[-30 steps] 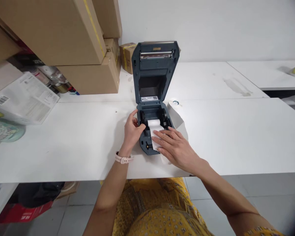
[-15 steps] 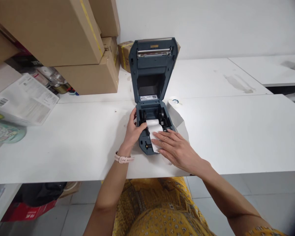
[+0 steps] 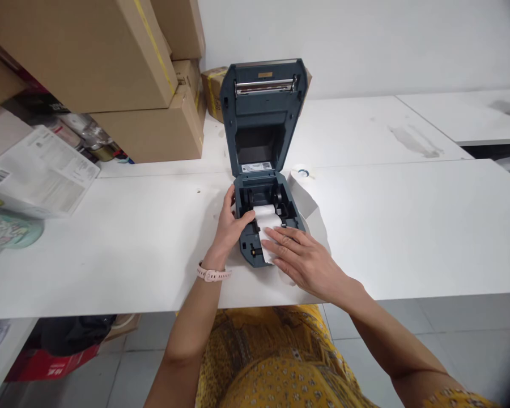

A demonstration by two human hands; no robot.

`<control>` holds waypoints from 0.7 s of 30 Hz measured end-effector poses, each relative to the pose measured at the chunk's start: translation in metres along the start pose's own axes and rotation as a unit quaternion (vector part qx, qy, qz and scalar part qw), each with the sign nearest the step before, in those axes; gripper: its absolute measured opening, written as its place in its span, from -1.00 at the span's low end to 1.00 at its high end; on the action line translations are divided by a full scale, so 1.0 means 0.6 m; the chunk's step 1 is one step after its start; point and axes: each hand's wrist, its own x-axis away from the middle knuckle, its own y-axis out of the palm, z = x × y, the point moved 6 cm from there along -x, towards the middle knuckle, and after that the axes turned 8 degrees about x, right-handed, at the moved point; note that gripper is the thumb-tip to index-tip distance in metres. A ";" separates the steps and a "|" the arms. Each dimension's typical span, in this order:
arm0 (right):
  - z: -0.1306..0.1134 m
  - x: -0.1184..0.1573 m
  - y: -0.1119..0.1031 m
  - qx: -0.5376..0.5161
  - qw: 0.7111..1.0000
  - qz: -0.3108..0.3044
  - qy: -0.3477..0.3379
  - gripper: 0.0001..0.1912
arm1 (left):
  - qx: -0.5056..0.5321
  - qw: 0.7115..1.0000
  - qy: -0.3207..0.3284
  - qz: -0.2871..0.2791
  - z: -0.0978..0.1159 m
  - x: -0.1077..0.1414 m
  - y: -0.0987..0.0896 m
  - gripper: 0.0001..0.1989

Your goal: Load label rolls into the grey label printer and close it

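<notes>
Two bare hands work at the dark blue-grey, open-lidded boxy device (image 3: 261,119) on the white table (image 3: 144,243). My left hand (image 3: 232,226) grips its left rim, thumb inside; my right hand (image 3: 308,262), fingers slightly spread, presses the narrow white paper strip (image 3: 268,229) lying inside.

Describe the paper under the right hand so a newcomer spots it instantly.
On the white table stands a dark device, lid raised. In its base, a white paper strip runs towards the near edge, under the right hand. Unlike the loose sheet beside the device, this strip lies inside the housing.
</notes>
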 end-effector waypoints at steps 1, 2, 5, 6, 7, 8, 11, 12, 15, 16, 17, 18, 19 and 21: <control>0.000 0.000 0.001 -0.004 1.000 -0.002 0.001 -0.61 | 0.000 1.000 -0.002 -0.001 -0.001 0.000 0.000 -0.16; 0.000 0.001 0.003 -0.008 1.000 -0.004 0.004 -0.60 | 0.001 1.000 -0.004 0.000 -0.001 0.001 0.000 -0.15; -0.010 0.009 0.006 -0.010 1.000 0.000 0.017 -0.57 | 0.001 1.000 -0.007 -0.002 -0.003 0.002 0.000 -0.12; -0.016 0.014 0.006 -0.010 1.000 0.005 0.019 -0.56 | -0.001 1.000 -0.006 -0.004 -0.004 0.002 0.000 -0.12; -0.023 0.018 0.004 -0.011 1.000 0.009 0.019 -0.56 | -0.004 1.000 -0.003 -0.006 -0.004 0.001 -0.001 -0.13; -0.031 0.023 0.002 -0.018 1.000 0.013 0.015 -0.57 | -0.008 1.000 -0.001 -0.007 -0.005 0.000 -0.002 -0.13; -0.037 0.033 -0.019 -0.069 0.997 0.030 -0.004 -0.57 | -0.026 1.000 0.006 -0.004 -0.004 -0.004 -0.006 -0.13; -0.030 0.033 -0.031 -0.088 0.995 0.046 -0.005 -0.56 | -0.038 0.999 0.007 0.000 -0.002 -0.003 -0.007 -0.13; 0.027 0.017 -0.082 -0.109 0.984 0.133 0.042 -0.52 | -0.118 0.991 0.050 0.035 0.019 0.025 -0.005 -0.21; 0.054 0.006 -0.100 -0.103 0.978 0.168 0.067 -0.54 | -0.156 0.983 0.086 0.050 0.031 0.045 -0.001 -0.26; 0.082 -0.009 -0.118 -0.095 0.971 0.202 0.091 -0.56 | -0.196 0.969 0.137 0.065 0.047 0.070 0.007 -0.32; 0.110 -0.027 -0.133 -0.087 0.963 0.231 0.111 -0.58 | -0.230 0.951 0.194 0.067 0.061 0.100 0.018 -0.38; 0.138 -0.050 -0.146 -0.083 0.956 0.252 0.125 -0.58 | -0.256 0.934 0.243 0.053 0.072 0.130 0.032 -0.44; 0.191 -0.111 -0.158 -0.111 0.949 0.256 0.145 -0.49 | -0.296 0.904 0.307 -0.007 0.080 0.186 0.060 -0.47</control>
